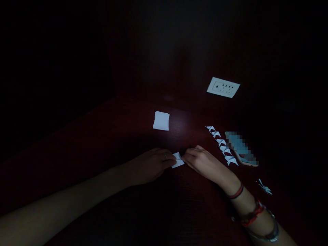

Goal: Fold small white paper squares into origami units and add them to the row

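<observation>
A small white paper piece (177,160) lies on the dark red table (107,136), pinched between both hands. My left hand (151,164) presses its left side with the fingertips; a ring shows on one finger. My right hand (203,163) holds its right edge with closed fingers. Red and dark bands circle the right wrist. A small stack of white paper squares (161,120) rests further back, apart from both hands.
A row of several folded white paper pieces (222,146) runs diagonally right of my right hand. Beside it lies a phone (241,148). A white socket plate (222,87) sits on the dark wall. A paper scrap (264,187) lies at the right.
</observation>
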The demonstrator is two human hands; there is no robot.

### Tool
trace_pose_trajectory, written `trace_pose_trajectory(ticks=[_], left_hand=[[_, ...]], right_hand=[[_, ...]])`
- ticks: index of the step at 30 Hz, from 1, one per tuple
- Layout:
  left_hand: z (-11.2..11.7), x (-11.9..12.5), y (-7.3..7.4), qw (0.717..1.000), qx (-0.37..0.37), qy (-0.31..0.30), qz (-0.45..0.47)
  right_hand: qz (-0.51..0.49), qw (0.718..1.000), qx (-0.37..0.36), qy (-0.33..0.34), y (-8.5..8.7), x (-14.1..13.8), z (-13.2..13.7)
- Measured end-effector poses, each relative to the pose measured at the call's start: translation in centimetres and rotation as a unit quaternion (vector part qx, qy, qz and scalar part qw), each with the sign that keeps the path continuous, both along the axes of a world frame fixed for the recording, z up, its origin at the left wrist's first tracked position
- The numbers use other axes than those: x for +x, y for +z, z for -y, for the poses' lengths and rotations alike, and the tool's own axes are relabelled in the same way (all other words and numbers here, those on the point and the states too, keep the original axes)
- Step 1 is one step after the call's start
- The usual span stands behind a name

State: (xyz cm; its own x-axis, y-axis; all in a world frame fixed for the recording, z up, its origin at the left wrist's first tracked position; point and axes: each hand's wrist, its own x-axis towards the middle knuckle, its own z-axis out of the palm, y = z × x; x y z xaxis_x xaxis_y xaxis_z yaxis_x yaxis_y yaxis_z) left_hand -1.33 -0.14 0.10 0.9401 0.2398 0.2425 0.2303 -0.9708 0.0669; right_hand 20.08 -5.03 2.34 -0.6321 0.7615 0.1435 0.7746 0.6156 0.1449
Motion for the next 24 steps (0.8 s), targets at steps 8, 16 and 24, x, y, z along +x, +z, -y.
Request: trace_pose_trajectory(ticks=[8,16,24], left_hand=[[0.2,0.3,-0.4,1.000,0.006,0.013,0.020],[-0.1,0.6,-1.4,0.999,0.013,0.015,0.029],[0.0,0.6,-0.5,1.000,0.001,-0.013,0.009]], right_hand=[[-0.083,0.996,-0.042,-0.017,-0.7,0.3,-0.4],[-0.198,0.972,-0.118,-0.054,-1.3,0.0,-0.8],[-0.238,0.959,-0.133,-0.081,-1.8,0.1,-1.0]])
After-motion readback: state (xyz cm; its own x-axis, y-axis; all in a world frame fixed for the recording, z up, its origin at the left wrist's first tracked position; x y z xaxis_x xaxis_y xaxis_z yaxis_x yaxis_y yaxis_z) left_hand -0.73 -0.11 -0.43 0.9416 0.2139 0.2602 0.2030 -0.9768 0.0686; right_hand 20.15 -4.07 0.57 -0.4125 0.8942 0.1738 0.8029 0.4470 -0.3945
